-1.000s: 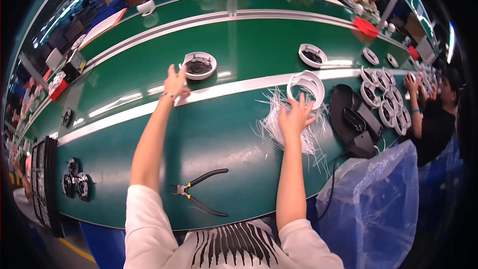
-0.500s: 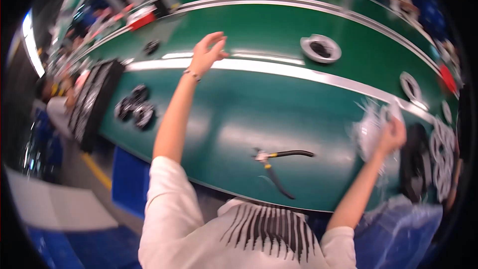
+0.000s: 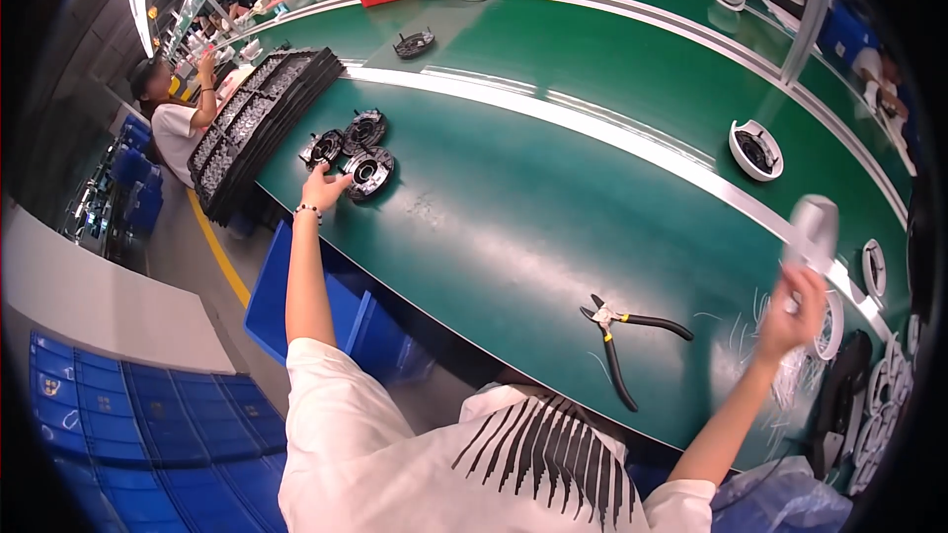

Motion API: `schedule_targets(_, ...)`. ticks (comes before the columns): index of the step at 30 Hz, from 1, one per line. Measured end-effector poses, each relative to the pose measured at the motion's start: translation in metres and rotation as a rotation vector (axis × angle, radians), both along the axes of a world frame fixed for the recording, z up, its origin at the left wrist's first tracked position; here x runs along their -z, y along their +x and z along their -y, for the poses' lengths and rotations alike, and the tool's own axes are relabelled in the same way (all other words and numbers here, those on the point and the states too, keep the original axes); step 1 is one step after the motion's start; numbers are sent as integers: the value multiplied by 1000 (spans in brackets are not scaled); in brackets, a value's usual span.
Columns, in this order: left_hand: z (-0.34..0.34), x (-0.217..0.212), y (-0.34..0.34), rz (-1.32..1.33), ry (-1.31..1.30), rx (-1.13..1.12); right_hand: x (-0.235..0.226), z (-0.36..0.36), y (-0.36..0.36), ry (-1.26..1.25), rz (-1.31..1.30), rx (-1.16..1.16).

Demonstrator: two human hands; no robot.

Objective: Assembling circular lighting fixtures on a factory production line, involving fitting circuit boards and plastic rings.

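Note:
My left hand (image 3: 324, 190) is at a group of three round black parts, fingers apart, the fingertips beside or touching the nearest black part (image 3: 367, 174). Just behind lie the other two, a left black part (image 3: 322, 149) and a far black part (image 3: 366, 128). On the right, my right hand (image 3: 793, 314) is closed on a white plastic part (image 3: 815, 229), smeared by motion, that sticks up above the fingers. Under that hand lies a bunch of thin white strips (image 3: 787, 375). Cutting pliers (image 3: 607, 318) with black and yellow handles rest splayed on the green table (image 3: 494, 227).
Stacked black trays (image 3: 262, 128) with small parts stand at the left end. Beyond the pale rail, a white ring with a black core (image 3: 756, 150) and another black part (image 3: 415, 43) sit on the green belt. White rings (image 3: 879, 424) pile at right. A co-worker (image 3: 180, 123) is at far left.
My left hand has come down and left from above the rail to the black parts. My right hand has lifted the white part away from the white strips. The view has turned left.

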State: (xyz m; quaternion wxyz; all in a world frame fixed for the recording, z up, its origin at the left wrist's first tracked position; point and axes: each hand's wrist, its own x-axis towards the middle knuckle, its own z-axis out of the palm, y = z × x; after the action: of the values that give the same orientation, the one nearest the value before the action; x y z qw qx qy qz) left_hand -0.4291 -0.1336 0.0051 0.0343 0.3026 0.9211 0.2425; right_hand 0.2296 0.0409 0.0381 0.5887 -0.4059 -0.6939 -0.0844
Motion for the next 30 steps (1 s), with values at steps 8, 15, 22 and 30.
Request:
schedule_targets(8, -33, -9, 38, 634, 326, -106, -2, 22, -77, -470, 206, -394)
schedule_targets(15, -42, -35, 103, 978, 474, 119, 10, 7, -51, -672, 504, -291)
schedule_targets(22, -126, -39, 238, 1142, 611, 623, -4, -12, -53, -1141, 544, 22)
schedule_targets(30, -165, -5, 385, 1285, 735, 818, 32, -12, -34, -922, -560, -450)
